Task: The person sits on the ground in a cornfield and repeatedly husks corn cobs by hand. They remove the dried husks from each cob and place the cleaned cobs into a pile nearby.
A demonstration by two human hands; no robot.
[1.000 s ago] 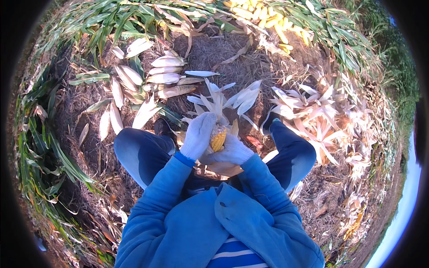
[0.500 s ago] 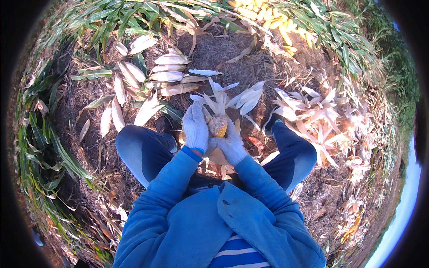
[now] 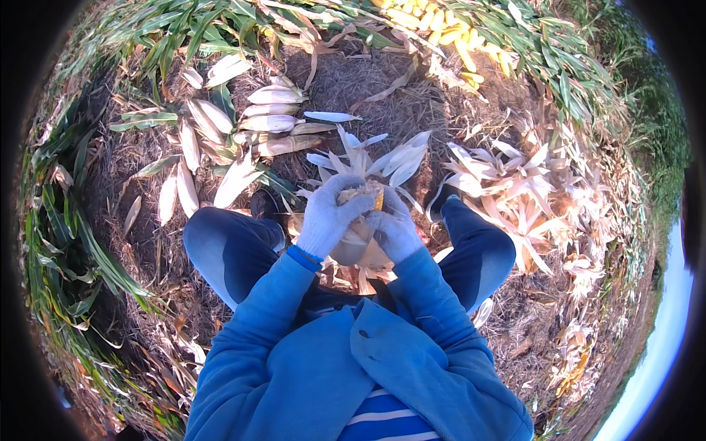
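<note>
My left hand (image 3: 328, 214), in a white glove, curls its fingers around an ear of corn (image 3: 379, 198) between my knees. On the ear's other side my right hand (image 3: 396, 226), also gloved, is closed against it. Only a narrow strip of yellow kernels shows; the gloves hide most of the ear. Pale peeled-back husk leaves (image 3: 401, 158) fan out just beyond my hands. More loose dry husk (image 3: 351, 245) lies below the fingers, between my legs.
Several unpeeled ears in pale husks (image 3: 271, 110) lie at the left. Discarded husks (image 3: 526, 187) are heaped at the right. Bare yellow ears (image 3: 452, 33) form a pile at the far right. Cut green stalks (image 3: 81, 242) border the left side.
My left hand has turned and its fingers now wrap over the ear, covering kernels that showed before. My right hand has shifted slightly right and stays on the ear.
</note>
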